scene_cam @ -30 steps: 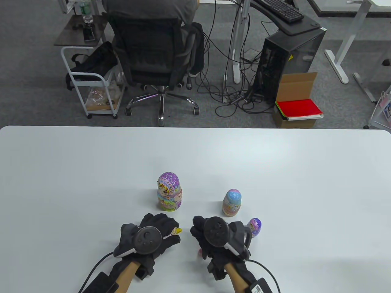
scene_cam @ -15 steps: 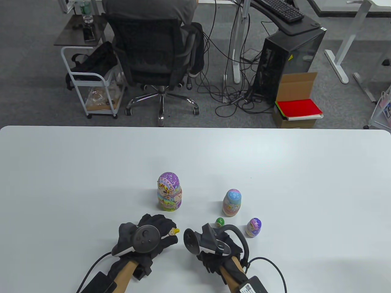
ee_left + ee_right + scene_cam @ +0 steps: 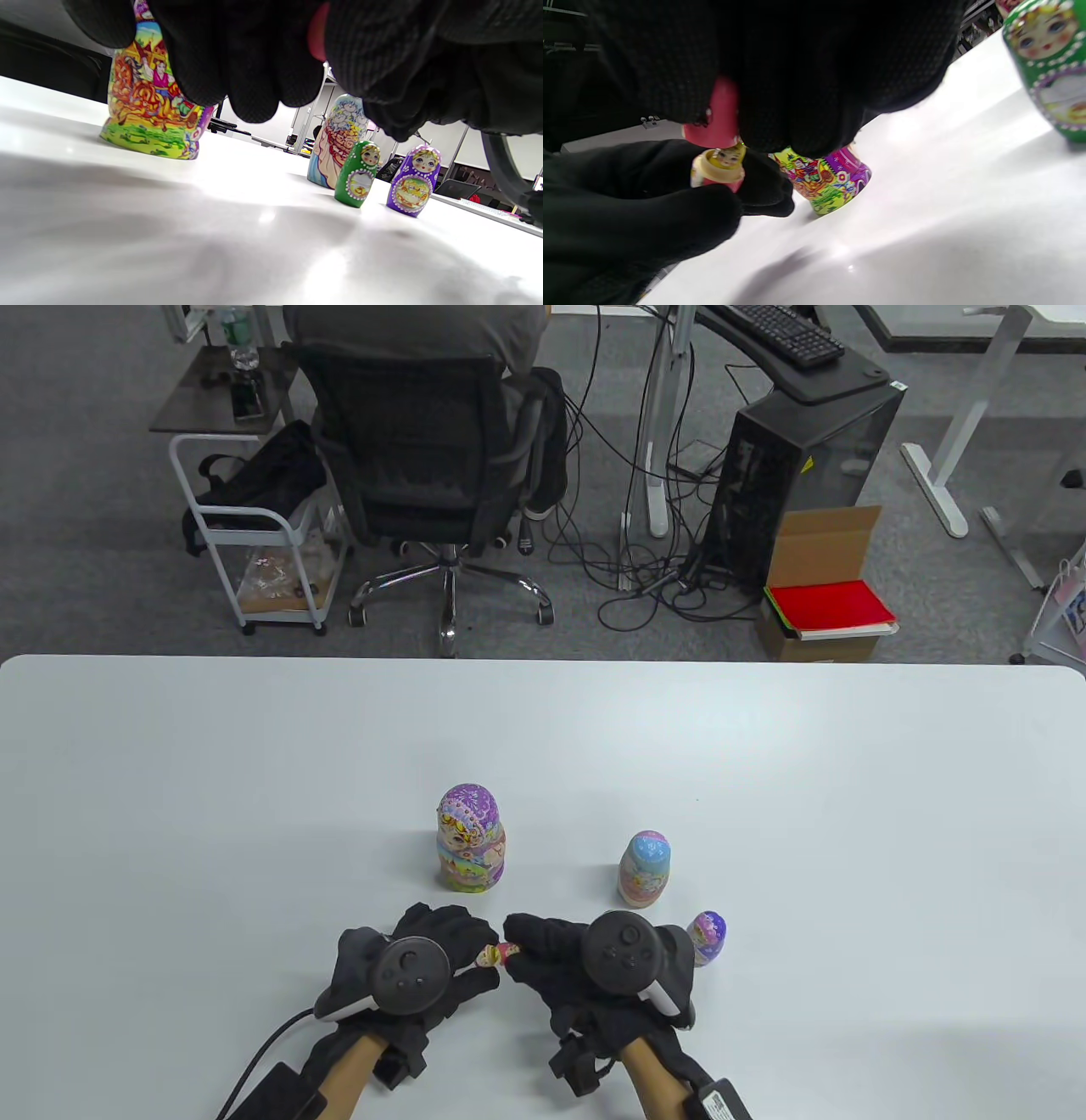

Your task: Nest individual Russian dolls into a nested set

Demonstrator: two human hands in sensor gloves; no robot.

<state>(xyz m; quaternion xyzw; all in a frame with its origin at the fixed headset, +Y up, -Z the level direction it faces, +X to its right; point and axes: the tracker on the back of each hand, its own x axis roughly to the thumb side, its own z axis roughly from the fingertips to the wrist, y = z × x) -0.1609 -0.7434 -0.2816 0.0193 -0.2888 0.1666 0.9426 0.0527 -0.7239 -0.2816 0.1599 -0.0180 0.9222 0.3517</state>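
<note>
My left hand [image 3: 477,960] holds the red doll's bottom half [image 3: 719,180] with the tiny yellow doll [image 3: 723,157] standing in it. My right hand [image 3: 519,952] pinches the red top half [image 3: 715,116] just over the yellow doll's head; the pieces show between the hands in the table view [image 3: 497,955]. The large purple doll [image 3: 471,840], the blue doll [image 3: 645,869] and the small purple doll [image 3: 709,937] stand closed on the table. The green doll [image 3: 358,173] stands beside the small purple one, hidden by my right hand in the table view.
The white table [image 3: 254,780] has its far edge beyond the dolls. An office chair [image 3: 424,449], a computer tower [image 3: 797,475] and a cardboard box [image 3: 827,585] stand on the floor behind it.
My right hand has turned palm down and moved left to meet my left hand, bringing the red top half over the yellow doll. It now covers the green doll in the table view.
</note>
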